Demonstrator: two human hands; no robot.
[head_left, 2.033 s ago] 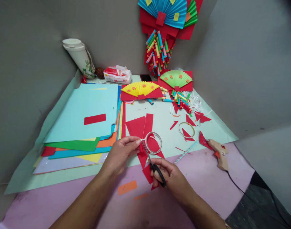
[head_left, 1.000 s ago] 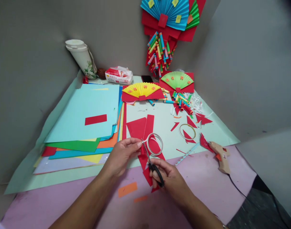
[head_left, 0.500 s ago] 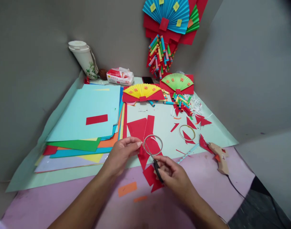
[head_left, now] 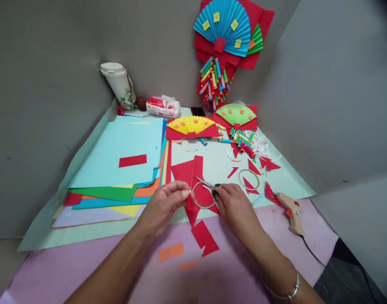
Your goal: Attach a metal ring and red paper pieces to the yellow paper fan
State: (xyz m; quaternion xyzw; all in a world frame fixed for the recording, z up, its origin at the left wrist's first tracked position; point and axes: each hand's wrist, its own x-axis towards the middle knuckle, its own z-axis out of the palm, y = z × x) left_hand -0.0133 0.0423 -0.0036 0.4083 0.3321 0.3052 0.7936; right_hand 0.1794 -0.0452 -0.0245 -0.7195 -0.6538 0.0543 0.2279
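Note:
My left hand pinches a small red paper piece together with the rim of a thin tape ring, just above the desk. My right hand holds black-handled scissors flat over the red paper, blades pointing left across the ring's far side. A cut red paper piece lies loose on the pink sheet below both hands. More red paper lies beyond the ring.
A stack of coloured paper sheets lies left. A second tape ring and a glue gun sit right. Yellow and green paper fans, paper rolls, a cup and tissue pack stand behind.
My right hand has moved the scissors from below the ring up and to its right, turning the blades to point left. A cut red piece now lies free on the pink sheet.

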